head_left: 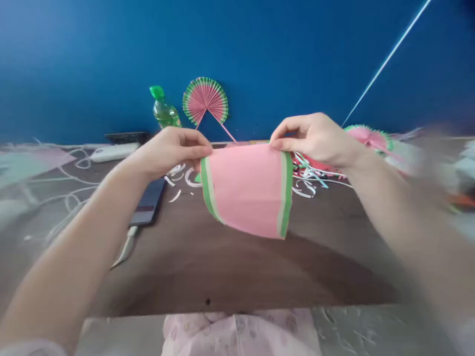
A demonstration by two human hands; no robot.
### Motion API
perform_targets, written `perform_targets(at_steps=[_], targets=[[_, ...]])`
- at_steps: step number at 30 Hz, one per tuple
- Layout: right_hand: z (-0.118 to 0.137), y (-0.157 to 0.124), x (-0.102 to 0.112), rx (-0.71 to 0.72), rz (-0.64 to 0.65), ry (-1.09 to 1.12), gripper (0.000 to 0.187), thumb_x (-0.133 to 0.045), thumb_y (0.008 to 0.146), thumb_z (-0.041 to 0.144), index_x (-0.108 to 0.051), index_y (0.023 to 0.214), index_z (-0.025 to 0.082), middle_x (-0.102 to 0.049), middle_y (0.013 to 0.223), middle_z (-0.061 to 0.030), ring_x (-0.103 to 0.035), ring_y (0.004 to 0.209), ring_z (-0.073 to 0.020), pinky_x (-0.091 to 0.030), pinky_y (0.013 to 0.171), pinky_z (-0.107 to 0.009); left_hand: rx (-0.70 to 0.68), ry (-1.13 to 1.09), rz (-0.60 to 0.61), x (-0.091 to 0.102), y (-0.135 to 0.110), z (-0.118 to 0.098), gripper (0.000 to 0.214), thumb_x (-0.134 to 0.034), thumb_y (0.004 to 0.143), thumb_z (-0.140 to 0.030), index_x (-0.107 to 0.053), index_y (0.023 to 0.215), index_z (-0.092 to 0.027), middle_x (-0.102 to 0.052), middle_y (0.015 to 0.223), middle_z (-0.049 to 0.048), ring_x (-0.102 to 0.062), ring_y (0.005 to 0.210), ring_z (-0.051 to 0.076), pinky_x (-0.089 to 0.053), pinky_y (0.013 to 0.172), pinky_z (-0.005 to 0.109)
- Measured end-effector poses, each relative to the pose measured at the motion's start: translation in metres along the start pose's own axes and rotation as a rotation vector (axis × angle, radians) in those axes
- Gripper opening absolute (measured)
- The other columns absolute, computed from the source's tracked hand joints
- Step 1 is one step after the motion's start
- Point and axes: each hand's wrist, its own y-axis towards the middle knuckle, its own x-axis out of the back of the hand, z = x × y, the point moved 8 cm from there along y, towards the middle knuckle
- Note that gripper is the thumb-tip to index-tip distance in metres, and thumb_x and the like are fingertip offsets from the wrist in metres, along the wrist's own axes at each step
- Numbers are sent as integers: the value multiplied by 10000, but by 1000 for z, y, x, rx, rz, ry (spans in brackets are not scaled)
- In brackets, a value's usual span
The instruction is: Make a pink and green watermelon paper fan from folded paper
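Observation:
A pink paper sheet [247, 190] with green and pale stripes down both side edges hangs in the air above the brown table [222, 267]. My left hand [168, 151] pinches its upper left corner. My right hand [315, 138] pinches its upper right corner. Both hands are closed on the sheet's top edge, and the lower part curves freely downward.
A finished pink-and-green pleated paper fan [205, 100] leans on the blue wall beside a green bottle [163, 110]. Another fan [367, 137] lies at right among paper strips [309, 175]. A phone [148, 202], a white power strip [113, 152] and cables lie at left.

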Motion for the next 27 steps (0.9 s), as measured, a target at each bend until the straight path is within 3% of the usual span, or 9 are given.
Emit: perform_targets(at_steps=[5, 8, 11, 16, 27], targets=[[-61, 11, -48, -128, 176, -83, 193, -595, 739, 302, -664, 784, 128, -654, 735, -31, -553, 648, -132, -406, 633, -270, 61, 182, 110, -42, 21, 38, 242, -576, 708, -363, -631, 766, -134, -630, 647, 10, -590, 588, 126, -435, 584, 232], [-92, 3, -78, -193, 278, -114, 142, -568, 729, 202, -669, 796, 127, -671, 781, -39, -577, 714, -138, -414, 684, -262, 8, 363, 130, -67, 23, 57, 203, -543, 730, -328, -647, 758, -156, -668, 765, 23, -601, 717, 152, -433, 680, 253], [-108, -5, -100, -149, 359, -160, 111, -569, 718, 181, -665, 754, 137, -674, 797, -41, -575, 739, -142, -406, 698, -257, -74, 460, 170, -88, 20, 67, 210, -510, 750, -304, -656, 756, -152, -665, 791, 45, -590, 768, 166, -424, 739, 269], [-118, -10, -108, -130, 353, -175, 116, -554, 714, 173, -651, 769, 143, -652, 758, -30, -558, 680, -130, -391, 640, -243, -84, 478, 213, -98, 15, 73, 201, -494, 752, -261, -648, 808, -144, -658, 807, 49, -581, 757, 154, -423, 720, 253], [-104, -11, -106, -110, 436, -252, 129, -537, 731, 156, -648, 797, 153, -658, 782, -39, -561, 677, -127, -402, 640, -242, -88, 562, 233, -99, 13, 70, 222, -452, 708, -125, -638, 828, -147, -657, 805, 34, -587, 754, 149, -425, 705, 238]])
